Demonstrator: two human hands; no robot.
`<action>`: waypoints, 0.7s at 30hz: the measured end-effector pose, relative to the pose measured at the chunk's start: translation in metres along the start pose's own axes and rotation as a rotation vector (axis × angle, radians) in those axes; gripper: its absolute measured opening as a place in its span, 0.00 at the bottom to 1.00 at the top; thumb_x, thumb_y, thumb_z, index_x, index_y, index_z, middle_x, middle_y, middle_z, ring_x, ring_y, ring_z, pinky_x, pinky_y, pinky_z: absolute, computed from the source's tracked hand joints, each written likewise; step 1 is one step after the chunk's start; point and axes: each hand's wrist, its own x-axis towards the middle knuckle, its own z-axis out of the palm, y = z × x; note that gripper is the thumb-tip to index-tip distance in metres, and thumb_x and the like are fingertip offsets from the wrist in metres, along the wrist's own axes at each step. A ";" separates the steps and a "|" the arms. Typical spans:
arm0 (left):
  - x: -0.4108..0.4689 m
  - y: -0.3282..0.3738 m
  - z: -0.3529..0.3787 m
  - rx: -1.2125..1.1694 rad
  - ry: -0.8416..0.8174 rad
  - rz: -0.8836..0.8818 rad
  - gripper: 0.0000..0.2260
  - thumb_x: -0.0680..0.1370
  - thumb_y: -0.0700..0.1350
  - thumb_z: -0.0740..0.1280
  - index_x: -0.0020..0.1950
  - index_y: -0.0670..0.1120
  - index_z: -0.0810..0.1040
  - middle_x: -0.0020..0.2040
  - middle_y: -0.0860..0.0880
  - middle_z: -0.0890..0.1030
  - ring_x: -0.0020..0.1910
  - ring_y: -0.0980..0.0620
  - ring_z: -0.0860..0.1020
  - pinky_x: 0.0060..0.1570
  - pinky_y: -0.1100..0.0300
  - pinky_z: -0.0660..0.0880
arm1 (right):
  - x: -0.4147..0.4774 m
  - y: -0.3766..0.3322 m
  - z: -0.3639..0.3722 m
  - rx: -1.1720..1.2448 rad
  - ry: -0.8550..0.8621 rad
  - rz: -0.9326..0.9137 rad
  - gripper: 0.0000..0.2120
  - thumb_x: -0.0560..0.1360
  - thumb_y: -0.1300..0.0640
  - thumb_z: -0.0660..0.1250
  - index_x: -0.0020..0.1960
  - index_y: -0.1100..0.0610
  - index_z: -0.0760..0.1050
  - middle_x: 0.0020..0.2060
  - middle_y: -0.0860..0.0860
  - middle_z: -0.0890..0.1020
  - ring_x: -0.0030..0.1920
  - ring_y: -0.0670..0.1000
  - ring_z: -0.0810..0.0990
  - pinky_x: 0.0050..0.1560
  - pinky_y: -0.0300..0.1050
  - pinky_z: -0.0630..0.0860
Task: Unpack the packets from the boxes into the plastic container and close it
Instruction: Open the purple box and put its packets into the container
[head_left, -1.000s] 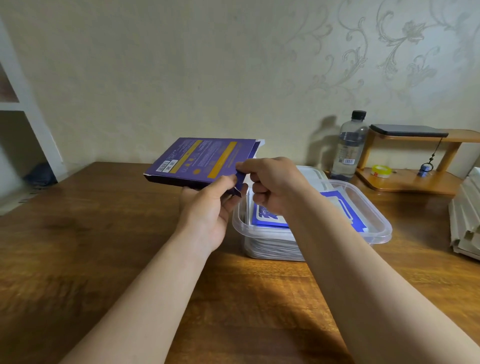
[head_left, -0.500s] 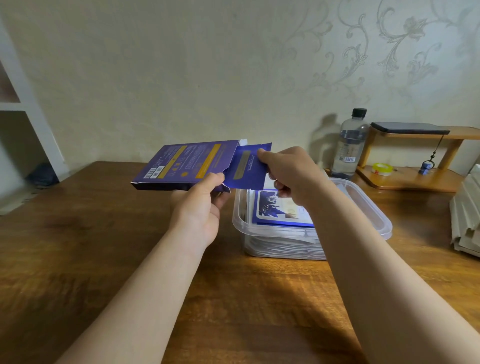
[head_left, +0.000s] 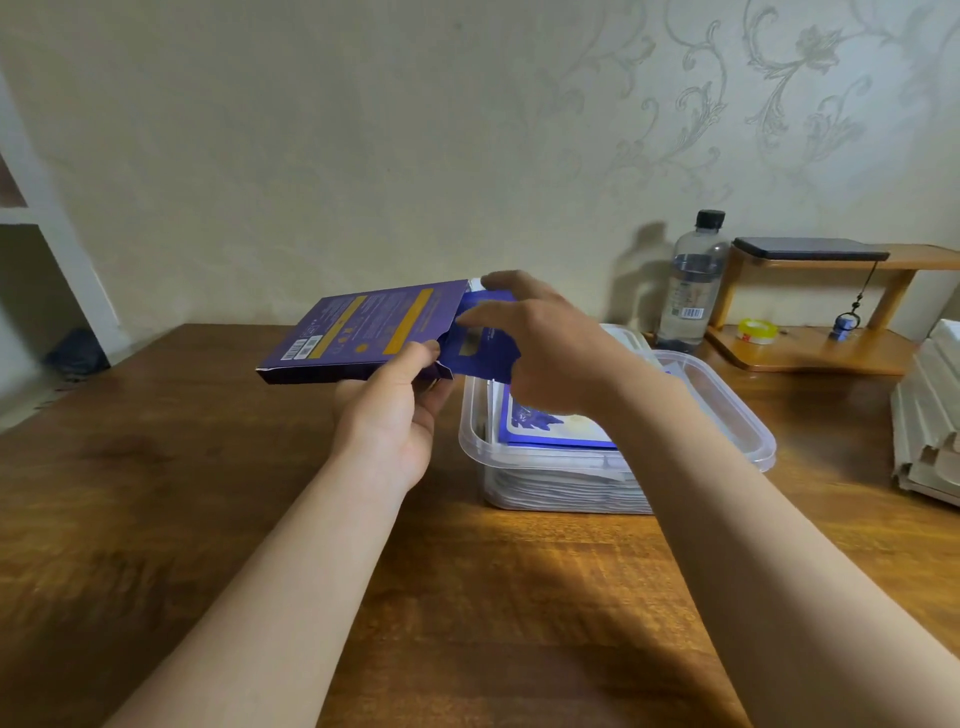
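L hand (head_left: 395, 415) grips purple box (head_left: 363, 332) — R hand (head_left: 550, 353), straight-fingered, at its open end (by plastic container (head_left: 748, 421))

**A:** Any lettering we can call here?

**B:** Not a legible word. The box (head_left: 363, 332) carries yellow bands (head_left: 410, 322) with rows of fine pale print beside them, all too small to make out.

**A:** Codes?

**B:** Two white code patches (head_left: 302, 349) at the box's near left corner, with stripes visible but the digits unreadable.

**A:** The flap?

**B:** The flap (head_left: 485, 358) has a dull yellowish strip on dark blue, and it's blurred.

**A:** And the bottle?

**B:** The bottle (head_left: 693, 270) has a label low on its body and a white barcode (head_left: 692, 313) on it. The text around it is a smear.

**A:** Top packet?

**B:** The packet (head_left: 550, 434) has a blue border and a dark blue figure on white, with no words I can read.
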 end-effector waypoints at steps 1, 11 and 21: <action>0.000 0.000 0.000 -0.003 -0.009 0.004 0.22 0.74 0.33 0.74 0.68 0.40 0.75 0.58 0.40 0.83 0.51 0.45 0.86 0.44 0.55 0.84 | 0.000 0.002 0.000 -0.038 -0.022 -0.025 0.34 0.68 0.70 0.65 0.71 0.48 0.72 0.75 0.54 0.63 0.72 0.58 0.65 0.62 0.50 0.70; -0.003 0.000 0.003 -0.069 -0.018 -0.059 0.22 0.74 0.31 0.73 0.66 0.42 0.74 0.58 0.38 0.82 0.55 0.41 0.85 0.44 0.52 0.85 | -0.007 0.025 0.035 -0.516 0.157 -0.200 0.39 0.64 0.58 0.78 0.72 0.57 0.70 0.63 0.55 0.78 0.65 0.59 0.76 0.61 0.58 0.72; -0.008 0.002 0.003 -0.055 -0.035 -0.143 0.22 0.75 0.31 0.72 0.67 0.40 0.73 0.58 0.36 0.81 0.55 0.38 0.84 0.46 0.47 0.85 | -0.018 0.051 0.018 -0.376 0.402 -0.192 0.07 0.73 0.63 0.69 0.51 0.57 0.81 0.48 0.53 0.84 0.49 0.58 0.81 0.54 0.51 0.72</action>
